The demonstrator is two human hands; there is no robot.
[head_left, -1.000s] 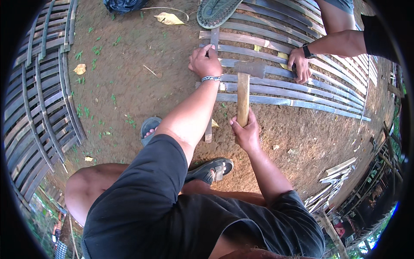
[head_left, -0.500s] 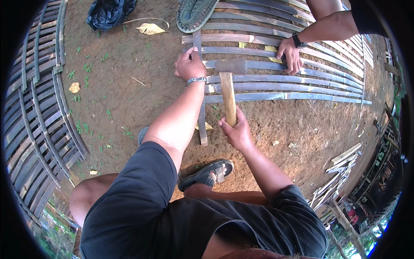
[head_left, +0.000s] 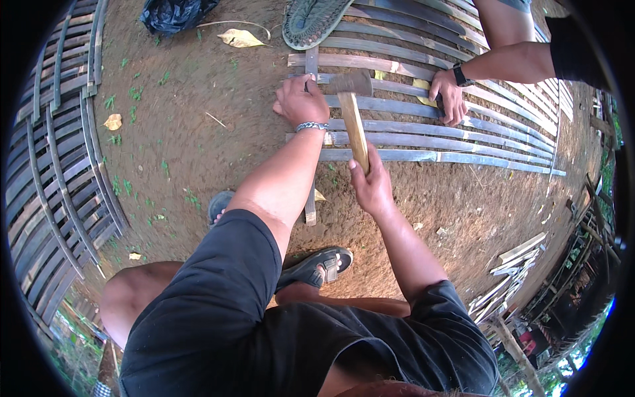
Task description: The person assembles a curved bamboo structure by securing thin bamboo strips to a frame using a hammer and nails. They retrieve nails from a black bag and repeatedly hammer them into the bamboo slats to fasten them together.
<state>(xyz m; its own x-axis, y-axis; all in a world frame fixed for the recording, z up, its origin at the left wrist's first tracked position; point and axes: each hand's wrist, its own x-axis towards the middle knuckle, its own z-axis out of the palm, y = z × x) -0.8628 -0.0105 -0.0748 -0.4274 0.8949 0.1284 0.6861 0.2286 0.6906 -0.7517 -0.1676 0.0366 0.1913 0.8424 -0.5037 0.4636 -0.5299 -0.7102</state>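
Note:
My right hand is closed around the wooden handle of a hatchet. Its dark metal head is raised over the bamboo slats, just right of my left hand. The fingers of my left hand are curled together over the upright crosspiece strip, where the slat ends meet it. Whatever those fingers pinch is too small or hidden to name. Another person's hand, wearing a black watch, rests on the slats to the right.
A green-black sandal sole presses near the top of the strip. A dark plastic bag lies at the upper left. Another slatted bamboo panel stands along the left side. Thin split pieces are piled at the lower right.
The hatchet has moved up, with its head now level with my left fingers. My right hand has risen with it. My left hand stays at the strip.

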